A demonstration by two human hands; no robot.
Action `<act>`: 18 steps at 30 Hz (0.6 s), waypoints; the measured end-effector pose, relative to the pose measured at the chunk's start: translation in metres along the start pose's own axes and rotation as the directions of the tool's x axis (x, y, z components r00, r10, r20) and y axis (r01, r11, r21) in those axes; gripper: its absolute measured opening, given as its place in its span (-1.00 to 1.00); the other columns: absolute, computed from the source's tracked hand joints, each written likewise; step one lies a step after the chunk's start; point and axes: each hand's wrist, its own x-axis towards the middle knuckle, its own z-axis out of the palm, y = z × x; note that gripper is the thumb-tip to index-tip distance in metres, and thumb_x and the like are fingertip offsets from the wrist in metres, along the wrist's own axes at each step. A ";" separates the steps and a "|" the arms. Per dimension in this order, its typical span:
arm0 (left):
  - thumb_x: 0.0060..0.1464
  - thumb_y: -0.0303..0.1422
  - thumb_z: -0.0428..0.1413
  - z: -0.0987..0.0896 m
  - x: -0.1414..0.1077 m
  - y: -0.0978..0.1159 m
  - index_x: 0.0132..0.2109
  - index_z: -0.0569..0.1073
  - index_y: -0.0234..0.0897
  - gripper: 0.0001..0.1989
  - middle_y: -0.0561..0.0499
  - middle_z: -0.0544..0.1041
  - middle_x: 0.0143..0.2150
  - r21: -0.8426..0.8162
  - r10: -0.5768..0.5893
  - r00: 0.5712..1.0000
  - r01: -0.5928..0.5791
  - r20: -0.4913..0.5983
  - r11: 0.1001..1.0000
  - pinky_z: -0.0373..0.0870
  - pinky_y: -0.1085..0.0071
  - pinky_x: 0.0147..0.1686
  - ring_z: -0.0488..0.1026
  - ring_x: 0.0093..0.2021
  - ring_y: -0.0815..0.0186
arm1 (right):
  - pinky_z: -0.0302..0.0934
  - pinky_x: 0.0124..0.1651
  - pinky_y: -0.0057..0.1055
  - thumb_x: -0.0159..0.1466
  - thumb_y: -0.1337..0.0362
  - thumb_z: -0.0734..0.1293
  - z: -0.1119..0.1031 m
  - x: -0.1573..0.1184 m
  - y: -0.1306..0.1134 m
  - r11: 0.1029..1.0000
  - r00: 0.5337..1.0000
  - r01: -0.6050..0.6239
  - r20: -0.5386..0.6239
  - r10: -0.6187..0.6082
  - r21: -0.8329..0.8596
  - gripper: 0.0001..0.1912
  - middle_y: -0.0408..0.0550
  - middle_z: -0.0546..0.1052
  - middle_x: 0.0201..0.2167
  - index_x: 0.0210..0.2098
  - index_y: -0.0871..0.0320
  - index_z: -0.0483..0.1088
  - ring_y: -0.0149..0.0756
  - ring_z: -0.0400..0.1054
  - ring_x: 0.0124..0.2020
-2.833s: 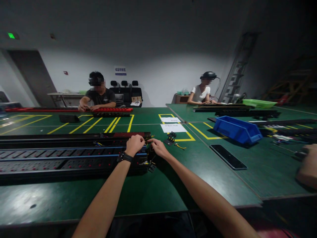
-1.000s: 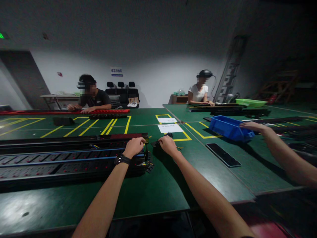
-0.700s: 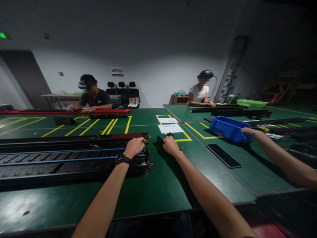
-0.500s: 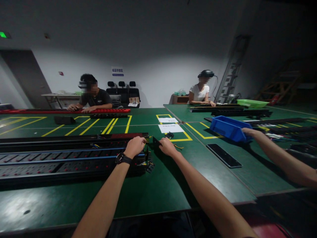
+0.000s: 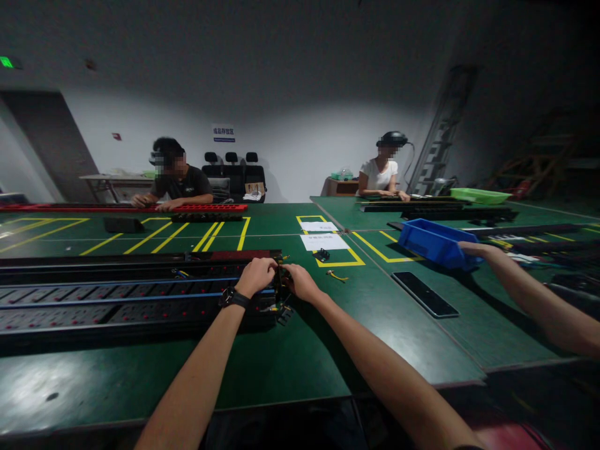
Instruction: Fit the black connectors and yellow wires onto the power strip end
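Note:
Long black power strips (image 5: 164,310) with rows of sockets and red dots lie side by side on the left half of the green table. My left hand (image 5: 257,276) rests over the right end of one strip, fingers curled down on it. Against that same end, my right hand (image 5: 300,282) pinches a small black end plate (image 5: 280,275), mostly covered by the fingers. Just below the hands, loose wires and a dark connector (image 5: 284,312) stick out from the strip ends. Where exactly the plate meets the strip is hidden.
A co-worker's hand (image 5: 471,249) holds a blue bin (image 5: 434,240) at the right. Near it lies a phone (image 5: 424,294). A yellow wire piece (image 5: 337,276), a small black part (image 5: 322,254) and paper labels (image 5: 324,242) lie ahead. Two people sit across the table.
My right hand has moved left, bringing the black plate from a short gap away up to the strip's end. My left hand stays nearly in place.

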 end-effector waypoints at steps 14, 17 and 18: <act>0.13 -0.40 0.05 -0.004 -0.003 0.006 -0.12 0.54 -0.15 -0.77 -0.03 0.67 -0.16 0.112 -0.063 0.996 0.071 -0.065 0.991 0.42 0.34 -0.07 0.59 -0.10 0.16 | 0.35 -0.09 -0.40 0.04 0.64 0.22 -0.002 0.006 -0.007 0.939 0.992 -0.126 0.054 0.115 0.319 -0.34 -0.02 0.66 -0.15 0.09 0.17 0.52 -0.21 0.52 -0.19; 0.13 -0.41 0.04 -0.004 -0.003 0.005 -0.13 0.54 -0.15 -0.78 -0.03 0.66 -0.16 0.091 -0.059 0.996 0.064 -0.060 0.994 0.42 0.35 -0.07 0.58 -0.10 0.17 | 0.37 0.02 -0.34 -0.02 0.66 0.18 0.000 0.009 -0.006 0.896 0.989 -0.149 0.058 0.137 0.419 -0.28 -0.05 0.64 -0.05 0.07 0.13 0.52 -0.20 0.51 -0.06; 0.12 -0.42 0.05 -0.004 -0.002 0.005 -0.13 0.54 -0.15 -0.78 -0.03 0.66 -0.16 0.076 -0.063 0.997 0.067 -0.055 0.995 0.42 0.36 -0.09 0.58 -0.10 0.17 | 0.37 0.04 -0.33 -0.03 0.66 0.18 0.000 0.010 -0.006 0.880 0.988 -0.154 0.066 0.140 0.448 -0.27 -0.07 0.63 -0.03 0.07 0.12 0.52 -0.21 0.51 -0.04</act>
